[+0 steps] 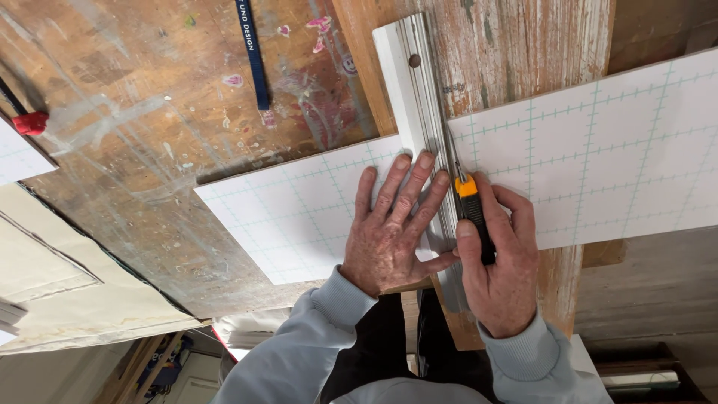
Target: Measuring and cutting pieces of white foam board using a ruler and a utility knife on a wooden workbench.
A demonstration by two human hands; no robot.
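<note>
Your left hand (389, 232) is spread flat, fingers pressing the white straightedge (419, 120) down onto the gridded white board (299, 217) lying across the paint-stained desk (149, 112). Your right hand (501, 262) is clenched around a yellow-and-black utility knife (473, 213), blade tip against the straightedge's right edge.

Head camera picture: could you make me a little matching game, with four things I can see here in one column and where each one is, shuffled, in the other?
Things:
1. left hand
2. right hand
3. blue strap
4. red clamp tip

Places:
A. at the far left edge of the workbench
B. wrapped round the yellow and black utility knife
C. lying on the bare wood, above the white gridded board
D. pressed flat, fingers spread, on the metal straightedge and the board

Right pairs: 1-D, 2-B, 3-C, 4-A
</note>
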